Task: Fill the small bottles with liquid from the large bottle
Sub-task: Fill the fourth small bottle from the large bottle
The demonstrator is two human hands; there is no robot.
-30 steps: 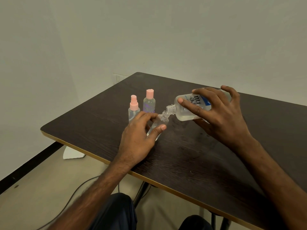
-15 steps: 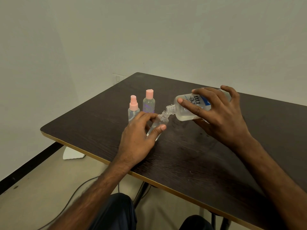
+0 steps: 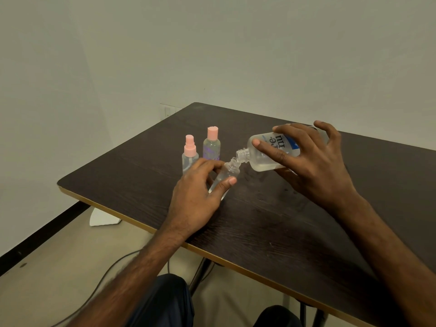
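We see dim, even light | soft shadows on the dark wood-grain table (image 3: 271, 227) | mild stretch at edges | lower corners soft

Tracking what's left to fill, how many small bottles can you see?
3. A pink-topped spray bottle stands leftmost, a pink-capped bottle just right of it, and an uncapped bottle is tilted in the left hand at the mouth of the large bottle. None appears hidden.
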